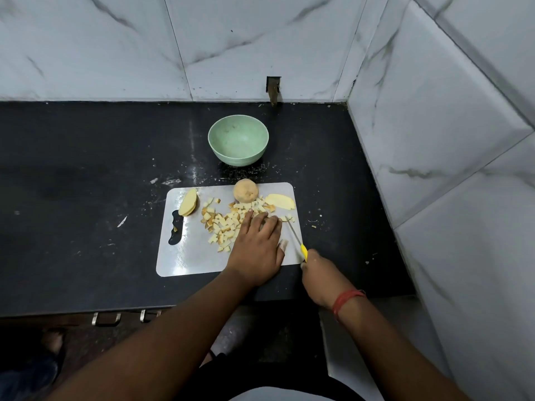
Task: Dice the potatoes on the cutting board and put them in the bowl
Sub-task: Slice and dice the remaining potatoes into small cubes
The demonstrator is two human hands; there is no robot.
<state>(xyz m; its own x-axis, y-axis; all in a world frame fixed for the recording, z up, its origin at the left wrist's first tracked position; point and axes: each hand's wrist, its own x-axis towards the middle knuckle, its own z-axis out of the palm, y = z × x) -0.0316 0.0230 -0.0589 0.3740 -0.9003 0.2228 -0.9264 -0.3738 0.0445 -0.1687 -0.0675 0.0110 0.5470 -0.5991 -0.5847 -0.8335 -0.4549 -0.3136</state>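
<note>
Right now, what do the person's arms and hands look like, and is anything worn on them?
Both forearms are bare, with no sleeves or gloves in view. The right hand has a red-orange thread band wound around its wrist. The left hand shows no ring, watch or band.

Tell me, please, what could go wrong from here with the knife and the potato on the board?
The left hand covers potato right beside the knife blade, so a slip could nick the fingers. The uncut potato sits at the cutting board far edge and might roll off. Diced pieces crowd the work area; the bowl holds none.
</note>
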